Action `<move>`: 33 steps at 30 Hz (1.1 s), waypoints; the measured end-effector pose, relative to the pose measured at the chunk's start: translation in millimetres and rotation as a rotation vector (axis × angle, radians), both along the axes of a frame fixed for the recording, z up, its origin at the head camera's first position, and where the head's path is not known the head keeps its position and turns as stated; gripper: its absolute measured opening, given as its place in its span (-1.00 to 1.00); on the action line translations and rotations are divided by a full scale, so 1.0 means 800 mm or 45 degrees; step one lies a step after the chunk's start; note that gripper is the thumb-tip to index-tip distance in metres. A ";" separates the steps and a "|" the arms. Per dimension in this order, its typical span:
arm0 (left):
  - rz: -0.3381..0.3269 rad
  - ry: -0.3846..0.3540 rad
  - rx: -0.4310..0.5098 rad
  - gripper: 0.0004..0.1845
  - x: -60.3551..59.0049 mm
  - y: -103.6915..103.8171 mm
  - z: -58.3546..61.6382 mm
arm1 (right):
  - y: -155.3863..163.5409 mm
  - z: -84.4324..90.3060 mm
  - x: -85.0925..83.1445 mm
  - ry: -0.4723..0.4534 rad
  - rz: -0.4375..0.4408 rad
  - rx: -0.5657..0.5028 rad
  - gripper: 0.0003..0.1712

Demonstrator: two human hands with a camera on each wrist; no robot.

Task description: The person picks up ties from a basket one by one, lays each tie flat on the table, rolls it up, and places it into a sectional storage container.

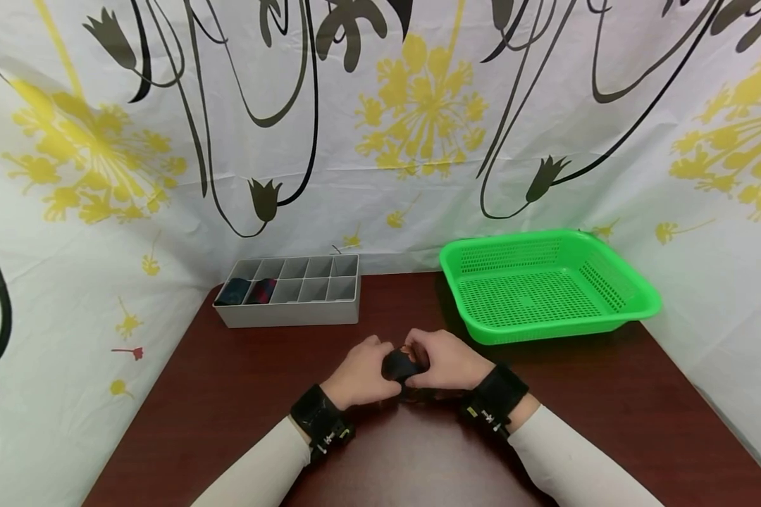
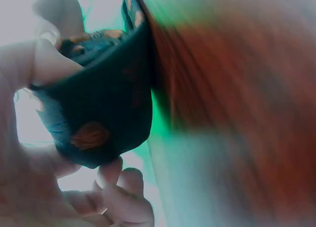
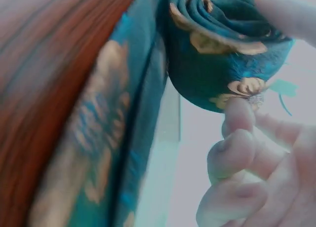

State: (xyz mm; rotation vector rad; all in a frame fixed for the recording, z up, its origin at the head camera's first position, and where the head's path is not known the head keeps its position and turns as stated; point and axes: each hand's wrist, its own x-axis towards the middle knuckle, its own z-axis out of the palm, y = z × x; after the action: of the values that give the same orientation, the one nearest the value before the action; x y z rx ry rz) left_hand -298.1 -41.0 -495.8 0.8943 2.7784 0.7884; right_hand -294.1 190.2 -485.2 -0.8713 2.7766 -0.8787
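Both hands meet over the middle of the dark wooden table (image 1: pixel 228 408), holding a rolled dark sock (image 1: pixel 398 366) with orange and teal patches. My left hand (image 1: pixel 361 373) grips the roll from the left; its fingers (image 2: pixel 118 192) curl under the dark cloth (image 2: pixel 103 108). My right hand (image 1: pixel 447 362) grips it from the right, fingers (image 3: pixel 237 138) pressed against the rolled end (image 3: pixel 222 49), whose coiled layers show. An unrolled tail of the sock (image 3: pixel 113 138) lies along the table.
A grey divided organizer (image 1: pixel 292 290) stands at the back left, with dark rolled items (image 1: pixel 249 290) in its two left front cells. A green perforated basket (image 1: pixel 545 282) sits at the back right. A flowered curtain hangs on all sides.
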 end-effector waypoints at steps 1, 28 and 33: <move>0.000 -0.015 0.000 -0.53 0.000 0.000 0.001 | -0.001 0.001 0.000 -0.004 -0.007 -0.012 -0.55; -0.003 0.005 -0.043 -0.43 0.000 0.002 -0.005 | -0.003 -0.016 0.000 -0.051 0.016 0.070 -0.49; -0.010 0.182 -0.104 -0.52 0.002 0.003 -0.003 | -0.007 -0.010 0.004 -0.033 0.038 -0.035 -0.48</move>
State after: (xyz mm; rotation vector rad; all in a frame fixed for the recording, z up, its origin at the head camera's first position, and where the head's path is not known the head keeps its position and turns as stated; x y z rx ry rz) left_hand -296.5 -38.5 -497.8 0.9824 2.9035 0.6275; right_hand -291.1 184.3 -493.2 -0.8964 2.7288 -0.9188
